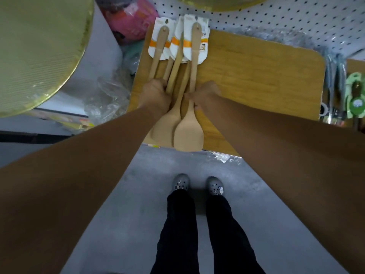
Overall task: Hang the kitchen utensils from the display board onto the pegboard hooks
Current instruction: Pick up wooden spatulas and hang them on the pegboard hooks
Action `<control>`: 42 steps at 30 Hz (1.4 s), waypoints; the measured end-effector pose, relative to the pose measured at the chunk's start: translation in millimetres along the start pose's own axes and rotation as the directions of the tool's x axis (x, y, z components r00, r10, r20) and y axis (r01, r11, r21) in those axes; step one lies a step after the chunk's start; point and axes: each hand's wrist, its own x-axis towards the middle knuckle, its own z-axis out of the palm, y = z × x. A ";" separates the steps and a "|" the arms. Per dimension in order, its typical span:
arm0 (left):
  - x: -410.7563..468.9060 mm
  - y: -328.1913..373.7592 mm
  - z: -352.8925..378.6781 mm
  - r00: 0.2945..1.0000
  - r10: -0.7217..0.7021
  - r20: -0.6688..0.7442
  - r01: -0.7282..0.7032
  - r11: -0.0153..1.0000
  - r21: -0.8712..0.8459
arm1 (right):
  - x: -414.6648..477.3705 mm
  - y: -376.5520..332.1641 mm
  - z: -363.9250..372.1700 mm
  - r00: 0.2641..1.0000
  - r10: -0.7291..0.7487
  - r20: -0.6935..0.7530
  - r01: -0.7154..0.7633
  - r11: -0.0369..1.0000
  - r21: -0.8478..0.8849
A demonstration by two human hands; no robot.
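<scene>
Several wooden spatulas (188, 135) with white and orange card labels (195, 44) lie fanned in front of a wooden board (256, 76), handles pointing up toward the white pegboard (276, 16). My left hand (156, 93) grips the handles of the left ones. My right hand (205, 95) pinches the handle of the frontmost spatula just above its blade. The label tops reach the pegboard's lower edge; whether any sits on a hook I cannot tell.
A large gold round tray (39, 52) fills the upper left. Pink packaged goods (134, 16) and crumpled plastic wrap (110, 95) lie left of the board. Green-carded utensils (355, 95) hang at the right. Below are the grey floor (138, 194) and my feet.
</scene>
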 end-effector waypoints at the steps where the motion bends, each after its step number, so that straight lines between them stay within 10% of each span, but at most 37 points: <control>1: 0.6 -0.2 -1.7 1.000 -0.021 -0.003 0.021 0.998 -0.056 | 0.0 4.5 -5.3 0.999 0.033 0.028 -0.035 0.996 0.088; 19: -56.1 23.3 -54.1 0.958 -0.254 0.132 0.285 0.885 -0.368 | -110.6 34.3 -113.5 0.986 0.163 0.042 -0.162 0.857 0.489; 31: -180.2 126.7 -42.1 0.953 0.091 0.290 0.096 0.816 -0.571 | -245.0 140.0 -176.1 0.978 0.069 -0.195 0.073 0.766 0.639; 42: -291.9 239.6 15.7 0.794 0.396 0.460 -0.007 0.763 -0.646 | -365.3 253.7 -268.1 0.875 0.158 -0.458 0.295 0.577 0.761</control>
